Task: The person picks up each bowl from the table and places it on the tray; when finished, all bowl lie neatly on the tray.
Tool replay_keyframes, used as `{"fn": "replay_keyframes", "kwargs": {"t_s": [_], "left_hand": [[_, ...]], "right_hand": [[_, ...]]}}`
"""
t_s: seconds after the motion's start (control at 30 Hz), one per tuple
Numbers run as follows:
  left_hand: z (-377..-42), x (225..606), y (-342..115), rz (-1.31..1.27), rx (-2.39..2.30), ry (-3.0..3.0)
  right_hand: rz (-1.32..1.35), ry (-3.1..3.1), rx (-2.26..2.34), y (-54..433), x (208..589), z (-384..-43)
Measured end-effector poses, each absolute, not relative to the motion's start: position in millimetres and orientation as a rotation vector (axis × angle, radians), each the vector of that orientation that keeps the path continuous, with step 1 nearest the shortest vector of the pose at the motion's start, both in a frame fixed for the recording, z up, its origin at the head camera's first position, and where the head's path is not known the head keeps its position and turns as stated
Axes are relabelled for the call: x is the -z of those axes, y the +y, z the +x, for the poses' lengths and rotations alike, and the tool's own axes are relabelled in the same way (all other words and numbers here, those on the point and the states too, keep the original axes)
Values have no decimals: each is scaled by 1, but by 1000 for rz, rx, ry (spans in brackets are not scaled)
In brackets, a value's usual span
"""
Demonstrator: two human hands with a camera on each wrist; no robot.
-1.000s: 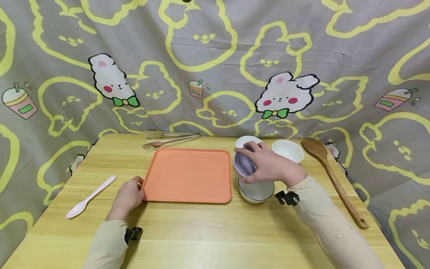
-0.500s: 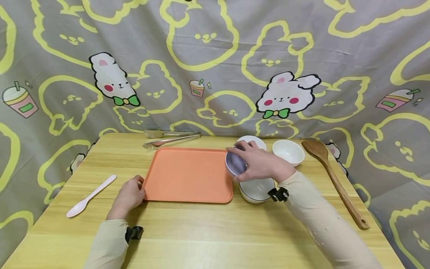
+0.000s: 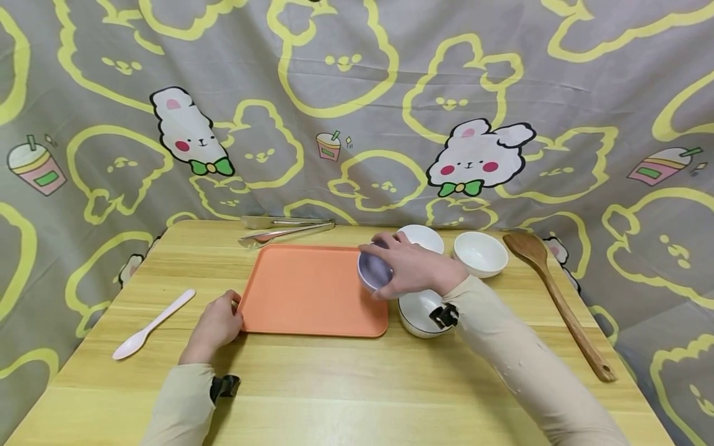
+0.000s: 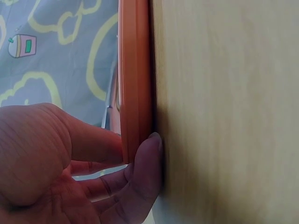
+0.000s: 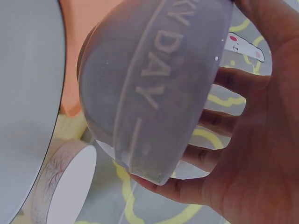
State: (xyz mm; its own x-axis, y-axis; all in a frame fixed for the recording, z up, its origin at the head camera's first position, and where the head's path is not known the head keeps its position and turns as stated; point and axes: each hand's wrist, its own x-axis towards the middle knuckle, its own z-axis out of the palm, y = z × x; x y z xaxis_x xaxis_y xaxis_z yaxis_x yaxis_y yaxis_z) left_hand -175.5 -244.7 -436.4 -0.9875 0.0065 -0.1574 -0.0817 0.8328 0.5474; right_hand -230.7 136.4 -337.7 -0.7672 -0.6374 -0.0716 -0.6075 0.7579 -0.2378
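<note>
My right hand [image 3: 409, 266] grips a purple bowl [image 3: 374, 267] by its rim, above the right side of an orange tray [image 3: 312, 291]. The right wrist view shows raised lettering on the bowl's [image 5: 154, 88] outer wall, with fingers and thumb spread across its mouth. At the tray's left edge, my left hand [image 3: 216, 322] pinches the near corner. In the left wrist view the thumb and fingers of that hand [image 4: 84, 163] lie on both sides of the tray's rim [image 4: 135, 84]. Under my right wrist sits a dark-rimmed white bowl [image 3: 418, 316], partly covered by the sleeve.
Two white bowls, one behind my right hand [image 3: 425, 237] and another [image 3: 480, 253] farther right, stand at the back. A wooden spatula [image 3: 549, 291] lies along the right edge. Metal tongs [image 3: 295, 230] lie behind the tray; a pale pink spoon [image 3: 153, 325] lies left.
My right hand has carried the purple bowl leftward, from above the dark-rimmed bowl's area to over the tray's right side. The left hand has stayed at the tray's corner.
</note>
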Motion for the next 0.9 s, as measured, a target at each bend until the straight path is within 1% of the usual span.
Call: {"fn": "replay_keyframes", "kwargs": {"t_s": [0.63, 0.9], "left_hand": [[-176, 437, -247, -61, -873, 2856], [-177, 437, -245, -63, -884, 2848]], "right_hand": [[-1142, 2729, 220, 77, 342, -250], [-1174, 2687, 270, 54, 343, -259]]}}
